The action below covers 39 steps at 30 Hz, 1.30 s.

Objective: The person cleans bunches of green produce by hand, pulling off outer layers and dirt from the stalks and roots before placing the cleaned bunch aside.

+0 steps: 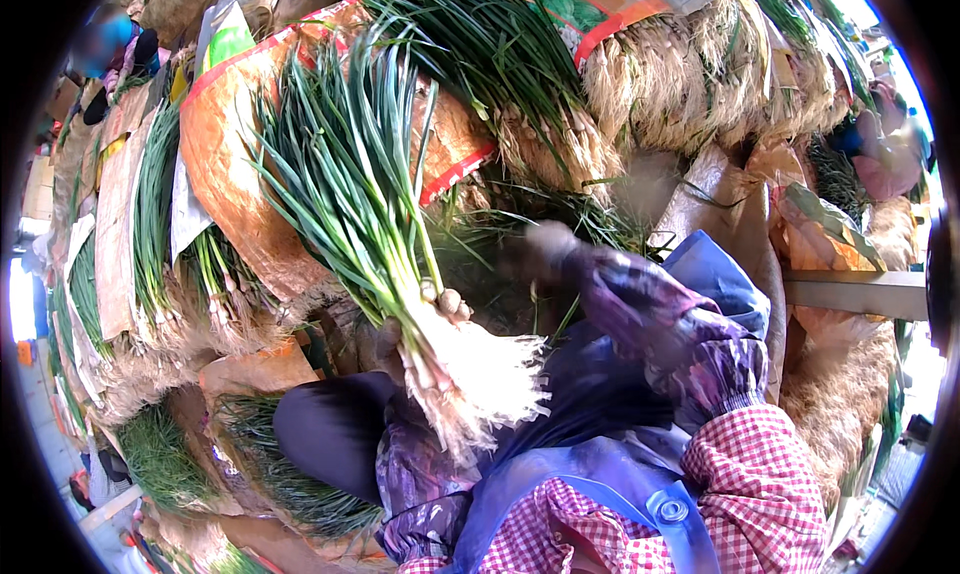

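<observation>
My left hand grips a bunch of green onions just above its white stalks and pale roots. The long green leaves fan up and to the left. My right hand is blurred and reaches into the dark pile of onions behind the bunch; what it touches is unclear. Both forearms wear purple patterned sleeves, and a blue apron over a red checked shirt covers the lower middle.
Bundles of green onions with straw-coloured roots are stacked all around, some wrapped in brown paper sacks. More bundles lie at the left. Another person's hands work at the far right.
</observation>
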### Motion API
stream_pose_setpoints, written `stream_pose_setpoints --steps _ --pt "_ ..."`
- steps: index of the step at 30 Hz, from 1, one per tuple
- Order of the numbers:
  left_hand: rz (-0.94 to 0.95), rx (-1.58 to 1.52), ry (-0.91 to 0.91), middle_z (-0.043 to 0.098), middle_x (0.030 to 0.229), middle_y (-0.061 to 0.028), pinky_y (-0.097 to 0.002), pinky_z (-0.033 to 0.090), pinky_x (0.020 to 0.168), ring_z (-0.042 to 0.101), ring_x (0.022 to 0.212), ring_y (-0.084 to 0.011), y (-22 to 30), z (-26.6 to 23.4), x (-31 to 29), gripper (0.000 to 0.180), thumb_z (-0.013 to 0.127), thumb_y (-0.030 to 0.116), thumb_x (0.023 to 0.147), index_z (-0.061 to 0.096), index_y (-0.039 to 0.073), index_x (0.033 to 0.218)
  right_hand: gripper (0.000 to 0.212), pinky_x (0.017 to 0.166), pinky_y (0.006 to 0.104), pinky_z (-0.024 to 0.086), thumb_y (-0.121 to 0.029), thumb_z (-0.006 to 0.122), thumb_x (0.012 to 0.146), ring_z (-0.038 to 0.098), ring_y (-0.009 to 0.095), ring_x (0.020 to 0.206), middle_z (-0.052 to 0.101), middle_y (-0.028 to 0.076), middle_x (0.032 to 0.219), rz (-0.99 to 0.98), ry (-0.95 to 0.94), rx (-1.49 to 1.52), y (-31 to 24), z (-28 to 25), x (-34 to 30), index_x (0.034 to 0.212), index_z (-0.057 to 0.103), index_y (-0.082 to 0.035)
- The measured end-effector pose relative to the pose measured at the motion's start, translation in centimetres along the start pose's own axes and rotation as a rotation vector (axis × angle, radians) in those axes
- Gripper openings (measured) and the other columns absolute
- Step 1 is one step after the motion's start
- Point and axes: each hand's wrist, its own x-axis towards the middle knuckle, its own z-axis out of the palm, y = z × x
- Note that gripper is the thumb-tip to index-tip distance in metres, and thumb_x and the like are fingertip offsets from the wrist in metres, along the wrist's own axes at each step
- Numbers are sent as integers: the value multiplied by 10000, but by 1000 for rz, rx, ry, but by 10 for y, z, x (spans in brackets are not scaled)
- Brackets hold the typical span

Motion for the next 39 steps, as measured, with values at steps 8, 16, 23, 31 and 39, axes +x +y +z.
stream_pose_setpoints --steps 8,16,23,31,39 --pt "-97 -61 8 503 1114 -332 -434 531 730 602 884 -379 -2 8 21 643 543 323 860 285 -30 1331 317 750 423 490 -280 611 779 628 316 892 654 160 935 512 224 -329 56 -62 119 1051 626 -119" --pt "-204 -146 -92 476 1143 -362 -435 538 749 603 895 -395 15 7 13 649 562 307 842 294 -55 1308 475 700 331 501 -422 695 772 620 190 736 641 109 781 -36 170 399 -45 -45 -1 959 628 10" --pt "-161 -132 52 438 1240 -248 -450 439 891 431 1169 -340 -7 11 14 664 584 372 790 382 -47 1264 284 558 268 459 -313 634 855 563 142 605 598 46 693 66 166 875 -33 11 -41 896 627 -32" --pt "-161 -126 -19 449 1233 -188 -460 463 876 488 1109 -323 3 18 7 541 618 320 846 383 24 1233 207 434 175 328 -275 608 876 384 29 478 455 -67 593 242 -79 1791 -86 0 10 942 612 -79" --pt "-99 -76 -20 451 1231 -193 -467 463 875 491 1097 -326 19 14 3 577 596 355 850 367 16 1257 146 641 305 496 -152 669 796 633 239 691 635 106 741 31 592 392 -79 3 -16 854 636 -23"
